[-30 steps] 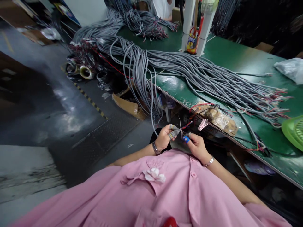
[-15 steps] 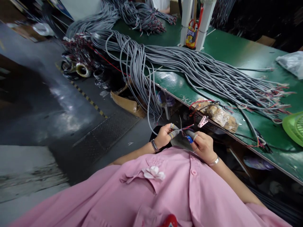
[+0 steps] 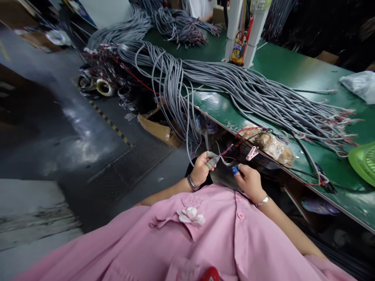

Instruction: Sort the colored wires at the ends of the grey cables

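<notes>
My left hand [image 3: 202, 168], with grey finger cots on the thumb and forefinger, pinches a grey cable [image 3: 188, 150] near its stripped end. Red, blue and pale thin wires [image 3: 226, 150] fan out beyond those fingertips, and a loose whitish bunch [image 3: 226, 162] hangs below them. To the right, my right hand [image 3: 250, 180] is closed, thumb against the curled forefinger. Its thumb wears a blue cot, and it is a short gap away from the wires. Whatever lies between its fingers is too small to make out.
Many grey cables [image 3: 222, 74] lie across the green table [image 3: 295, 70] and hang over its edge. A pink clip [image 3: 252, 153] and a taped block [image 3: 271, 145] are at the edge. A green basket [image 3: 363, 162] stands right; a cardboard box [image 3: 155, 127] sits below.
My right hand has moved away from the cable end, slightly right and down. The whitish strands now hang apart from the coloured wires. My left hand keeps its pinch.
</notes>
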{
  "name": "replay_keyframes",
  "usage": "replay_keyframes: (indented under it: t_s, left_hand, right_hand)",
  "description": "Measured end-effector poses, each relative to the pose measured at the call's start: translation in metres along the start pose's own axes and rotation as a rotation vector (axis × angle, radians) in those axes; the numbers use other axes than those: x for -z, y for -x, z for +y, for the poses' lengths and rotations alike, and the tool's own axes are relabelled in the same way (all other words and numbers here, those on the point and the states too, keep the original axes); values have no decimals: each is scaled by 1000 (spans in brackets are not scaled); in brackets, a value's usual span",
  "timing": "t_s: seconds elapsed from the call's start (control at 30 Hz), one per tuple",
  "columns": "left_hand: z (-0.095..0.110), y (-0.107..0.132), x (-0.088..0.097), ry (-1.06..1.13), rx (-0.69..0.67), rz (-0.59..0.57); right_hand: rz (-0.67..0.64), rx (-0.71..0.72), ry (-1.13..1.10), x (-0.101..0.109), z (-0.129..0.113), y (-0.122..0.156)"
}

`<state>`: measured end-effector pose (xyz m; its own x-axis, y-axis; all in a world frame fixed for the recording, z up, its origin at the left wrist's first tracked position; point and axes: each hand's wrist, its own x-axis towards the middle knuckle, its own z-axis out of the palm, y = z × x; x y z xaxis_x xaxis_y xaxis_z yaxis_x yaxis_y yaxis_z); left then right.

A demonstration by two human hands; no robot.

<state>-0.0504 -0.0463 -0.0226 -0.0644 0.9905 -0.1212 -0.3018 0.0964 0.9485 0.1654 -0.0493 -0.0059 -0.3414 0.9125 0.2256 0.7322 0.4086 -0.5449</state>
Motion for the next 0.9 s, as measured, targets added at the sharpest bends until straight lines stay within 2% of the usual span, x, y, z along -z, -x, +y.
replay_keyframes:
  t_s: [0.07, 0.13, 0.27, 0.37, 0.43, 0.6, 0.67, 0.77, 0.9]
  left_hand:
    - [0, 0, 1, -10, -20, 15]
    - [0, 3, 0, -43, -35, -6]
    - [-2, 13, -5, -157, -88, -118]
    - [-4, 17, -4, -209, -120, -190]
    - [-1, 14, 2, -194, -12, -304]
    - [15, -7, 16, -61, 510, -910]
    - [18, -16, 14, -53, 644, -1054]
    - [17, -23, 3, -90, 705, -1089]
    - [26, -28, -8, -145, 572, -1061]
  right_hand:
    - [120, -40, -127, 6, -2, 1]
    - [172, -13, -238, 8, -7, 0]
    - [57, 62, -280, 1, -22, -9]
    - [49, 86, -269, -5, -27, -13]
    - [38, 153, -253, -4, -25, -13]
    - [-84, 455, -139, 11, -19, -8]
    - [-114, 530, -80, 18, -19, -6]
    - [-135, 576, -12, 31, -17, -4]
    - [-163, 532, 70, 50, 10, 3]
